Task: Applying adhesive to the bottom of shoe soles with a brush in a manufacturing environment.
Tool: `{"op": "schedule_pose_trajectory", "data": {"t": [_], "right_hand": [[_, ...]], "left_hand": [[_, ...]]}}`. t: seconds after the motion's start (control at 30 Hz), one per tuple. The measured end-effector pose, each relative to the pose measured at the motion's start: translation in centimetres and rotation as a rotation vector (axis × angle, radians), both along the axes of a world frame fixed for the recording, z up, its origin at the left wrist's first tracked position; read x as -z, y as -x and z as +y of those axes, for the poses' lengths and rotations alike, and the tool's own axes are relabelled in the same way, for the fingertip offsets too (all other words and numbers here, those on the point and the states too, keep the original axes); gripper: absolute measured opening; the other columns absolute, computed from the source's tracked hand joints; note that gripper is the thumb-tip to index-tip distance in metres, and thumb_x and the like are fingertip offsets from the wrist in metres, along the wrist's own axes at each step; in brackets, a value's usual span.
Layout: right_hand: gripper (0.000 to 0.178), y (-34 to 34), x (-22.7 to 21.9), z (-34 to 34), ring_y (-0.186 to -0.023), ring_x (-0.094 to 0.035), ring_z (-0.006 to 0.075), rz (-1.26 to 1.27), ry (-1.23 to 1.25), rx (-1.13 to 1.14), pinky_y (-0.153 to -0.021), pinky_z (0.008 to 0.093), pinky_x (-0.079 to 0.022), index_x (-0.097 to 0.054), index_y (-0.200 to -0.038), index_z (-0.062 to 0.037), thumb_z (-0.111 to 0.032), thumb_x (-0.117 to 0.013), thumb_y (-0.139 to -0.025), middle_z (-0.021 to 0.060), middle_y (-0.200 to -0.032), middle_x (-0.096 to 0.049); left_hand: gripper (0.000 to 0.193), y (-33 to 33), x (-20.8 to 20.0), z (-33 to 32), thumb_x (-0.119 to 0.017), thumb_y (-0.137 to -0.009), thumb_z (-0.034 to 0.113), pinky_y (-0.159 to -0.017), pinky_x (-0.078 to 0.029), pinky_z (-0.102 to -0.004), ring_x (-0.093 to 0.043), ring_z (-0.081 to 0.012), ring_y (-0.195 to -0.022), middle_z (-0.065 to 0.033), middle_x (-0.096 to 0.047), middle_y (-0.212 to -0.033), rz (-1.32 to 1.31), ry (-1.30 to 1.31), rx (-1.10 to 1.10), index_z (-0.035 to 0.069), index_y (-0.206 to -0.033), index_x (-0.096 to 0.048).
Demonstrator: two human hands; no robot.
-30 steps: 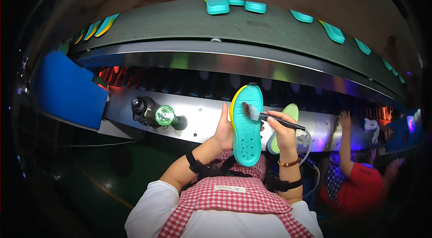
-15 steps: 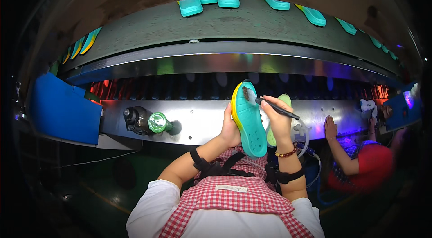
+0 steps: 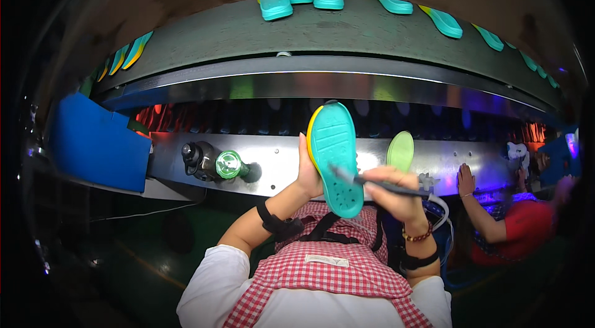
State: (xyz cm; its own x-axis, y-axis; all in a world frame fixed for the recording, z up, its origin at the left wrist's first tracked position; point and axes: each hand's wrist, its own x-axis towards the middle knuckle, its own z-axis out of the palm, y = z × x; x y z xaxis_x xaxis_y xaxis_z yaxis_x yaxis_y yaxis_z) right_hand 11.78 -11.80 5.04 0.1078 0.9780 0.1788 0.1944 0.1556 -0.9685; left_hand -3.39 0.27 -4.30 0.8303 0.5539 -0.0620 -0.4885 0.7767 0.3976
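A teal shoe sole with a yellow side edge stands heel-down in front of me, its flat face toward me. My left hand is closed around its left side. In my right hand is a brush with a black handle, a pale tip and a thin tube trailing from its rear end. The brush tip, blurred by motion, is over the lower middle of the sole, just above the holes. Whether the bristles touch the surface I cannot tell. A light green insole is beyond my right hand.
A metal ledge crosses before me, bearing a dark bottle and a green bottle at left. Several teal soles lie on the far conveyor belt. A blue panel is at left; a co-worker's hand rests at right.
The brush has moved from the sole's upper end down to its lower middle. The sole has turned to face me more fully, and the green insole shows more.
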Motion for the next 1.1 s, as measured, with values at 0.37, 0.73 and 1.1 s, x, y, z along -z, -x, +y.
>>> {"op": "schedule_pose_trajectory", "data": {"t": [0.37,0.73,1.1], "right_hand": [[0.019,-0.4,-0.2,1.4,-0.085,-0.062,0.0212,0.130,-0.076,0.161,-0.078,0.0284,-0.048,-0.065,-0.089,0.0018,0.002,-0.066,-0.070,0.0143,-0.091,-0.064],[0.021,-0.2,-1.2,0.7,-0.088,-0.062,0.0238,-0.121,-0.225,-0.079,-0.080,0.0315,-0.048,-0.065,-0.087,-0.0010,0.004,-0.067,-0.067,0.0127,-0.089,-0.065],[0.022,-0.8,-1.6,-0.2,-0.090,-0.061,0.0240,-0.089,-0.252,-0.347,-0.082,0.0330,-0.047,-0.065,-0.087,-0.0010,0.004,-0.068,-0.066,0.0119,-0.089,-0.065]], "left_hand": [[0.078,-1.5,-3.4,-1.2,-0.014,-0.081,0.068,-0.090,-0.041,-0.0439,-0.051,-0.0286,-0.105,-0.0143,-0.051,-0.118,-0.130,0.103,0.085,0.010,-0.127,-0.039],[0.092,-1.5,-5.0,0.5,-0.016,-0.073,0.077,-0.074,-0.046,-0.0438,-0.056,-0.0303,-0.083,-0.0187,-0.056,-0.097,-0.044,-0.097,-0.309,0.001,-0.115,-0.047],[0.095,0.4,-8.5,1.8,-0.020,-0.072,0.078,-0.077,-0.045,-0.0426,-0.054,-0.0296,-0.081,-0.0192,-0.050,-0.097,-0.290,-0.292,-0.419,-0.002,-0.115,-0.044]]}}
